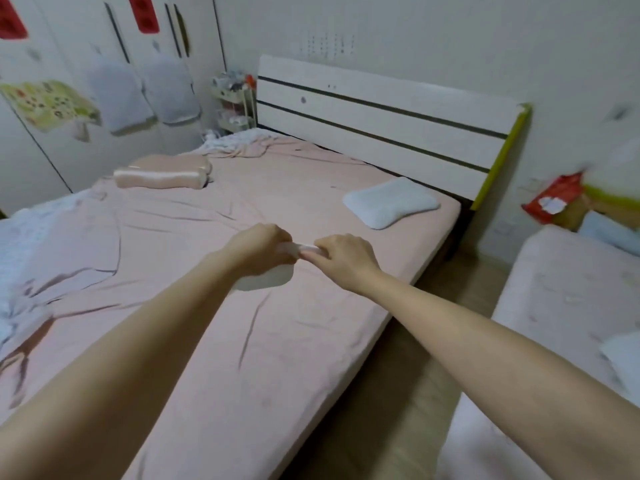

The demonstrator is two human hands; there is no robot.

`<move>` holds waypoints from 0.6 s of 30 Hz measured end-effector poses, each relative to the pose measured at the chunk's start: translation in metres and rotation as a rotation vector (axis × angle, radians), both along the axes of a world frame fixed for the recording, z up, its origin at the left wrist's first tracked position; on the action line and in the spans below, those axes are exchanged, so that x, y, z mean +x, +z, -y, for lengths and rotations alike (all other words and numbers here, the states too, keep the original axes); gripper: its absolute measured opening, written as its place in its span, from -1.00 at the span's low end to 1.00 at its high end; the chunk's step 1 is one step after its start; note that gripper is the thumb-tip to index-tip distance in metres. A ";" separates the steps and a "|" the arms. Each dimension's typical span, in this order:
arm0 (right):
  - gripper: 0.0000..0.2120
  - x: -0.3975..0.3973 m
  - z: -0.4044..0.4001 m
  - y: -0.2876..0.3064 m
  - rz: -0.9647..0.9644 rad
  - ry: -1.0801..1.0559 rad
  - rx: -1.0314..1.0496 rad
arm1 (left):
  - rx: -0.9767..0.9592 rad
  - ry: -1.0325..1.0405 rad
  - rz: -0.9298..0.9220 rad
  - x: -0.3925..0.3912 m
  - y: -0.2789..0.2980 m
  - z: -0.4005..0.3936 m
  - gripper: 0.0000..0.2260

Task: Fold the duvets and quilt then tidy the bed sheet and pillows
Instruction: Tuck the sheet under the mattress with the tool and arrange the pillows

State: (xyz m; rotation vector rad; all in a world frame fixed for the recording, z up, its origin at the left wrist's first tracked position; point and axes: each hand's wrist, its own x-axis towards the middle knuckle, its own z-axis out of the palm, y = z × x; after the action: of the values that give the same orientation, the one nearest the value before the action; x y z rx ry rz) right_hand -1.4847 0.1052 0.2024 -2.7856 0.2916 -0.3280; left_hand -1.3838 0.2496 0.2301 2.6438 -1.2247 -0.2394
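Note:
A wrinkled pink bed sheet (214,244) covers the mattress. My left hand (258,249) and my right hand (341,259) meet above the middle of the bed, both gripping the top edge of a small white pillow (268,280) that hangs below them. A second white pillow (391,202) lies flat near the headboard on the right. A pink satin pillow (162,174) lies at the far left side. White bedding (24,237) is bunched along the bed's left edge, and more rumpled fabric (239,143) sits at the far corner.
A white headboard (381,116) with dark stripes stands against the wall. Wardrobe doors (104,81) line the left side, with a small trolley (232,102) in the corner. A second mattress (554,306) with pale bedding lies at the right, across a narrow strip of floor (408,375).

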 end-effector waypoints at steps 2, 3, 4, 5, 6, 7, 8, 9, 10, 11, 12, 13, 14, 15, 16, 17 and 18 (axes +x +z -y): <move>-0.51 0.015 -0.017 -0.005 0.024 0.042 0.010 | -0.029 0.063 0.040 0.009 -0.008 -0.025 -0.86; -0.52 0.025 -0.027 -0.010 0.037 0.079 0.031 | -0.026 0.111 0.061 0.014 -0.011 -0.044 -0.86; -0.52 0.035 -0.041 -0.019 0.027 0.125 0.063 | 0.002 0.173 0.066 0.018 -0.016 -0.069 -0.87; -0.53 0.042 -0.052 -0.027 0.008 0.170 0.100 | 0.037 0.224 0.069 0.020 -0.021 -0.091 -0.88; -0.54 0.052 -0.070 -0.038 -0.031 0.246 0.135 | 0.078 0.289 0.066 0.022 -0.028 -0.121 -0.89; -0.55 0.061 -0.088 -0.048 -0.077 0.319 0.153 | 0.109 0.347 0.053 0.021 -0.036 -0.150 -0.90; -0.57 0.068 -0.105 -0.055 -0.124 0.386 0.153 | 0.125 0.400 0.038 0.019 -0.043 -0.176 -0.89; -0.59 0.077 -0.130 -0.061 -0.168 0.473 0.145 | 0.134 0.469 0.033 0.013 -0.049 -0.208 -0.87; -0.63 0.085 -0.156 -0.067 -0.176 0.569 0.138 | 0.132 0.534 0.036 0.006 -0.051 -0.236 -0.86; -0.66 0.091 -0.191 -0.070 -0.172 0.664 0.123 | 0.110 0.620 0.041 -0.005 -0.051 -0.270 -0.86; -0.70 0.095 -0.212 -0.070 -0.153 0.702 0.111 | 0.061 0.660 0.051 -0.013 -0.049 -0.290 -0.86; -0.73 0.097 -0.230 -0.067 -0.142 0.733 0.115 | 0.029 0.703 0.070 -0.020 -0.045 -0.306 -0.84; -0.75 0.098 -0.267 -0.067 -0.131 0.806 0.142 | 0.023 0.788 0.091 -0.036 -0.040 -0.339 -0.82; -0.75 0.098 -0.296 -0.062 -0.118 0.861 0.162 | 0.012 0.853 0.118 -0.049 -0.033 -0.364 -0.80; -0.72 0.098 -0.320 -0.059 -0.119 0.878 0.173 | -0.001 0.895 0.155 -0.059 -0.029 -0.386 -0.80; -0.69 0.099 -0.337 -0.057 -0.114 0.877 0.171 | -0.008 0.933 0.191 -0.067 -0.026 -0.401 -0.79; -0.69 0.101 -0.372 -0.053 -0.087 0.913 0.163 | 0.002 0.994 0.231 -0.082 -0.020 -0.430 -0.79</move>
State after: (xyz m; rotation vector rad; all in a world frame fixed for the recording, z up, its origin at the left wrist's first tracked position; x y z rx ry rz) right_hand -1.3839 0.4772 0.1494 -2.4527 -0.8704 0.0451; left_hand -1.4654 0.6799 0.2100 2.9542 0.1565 0.2379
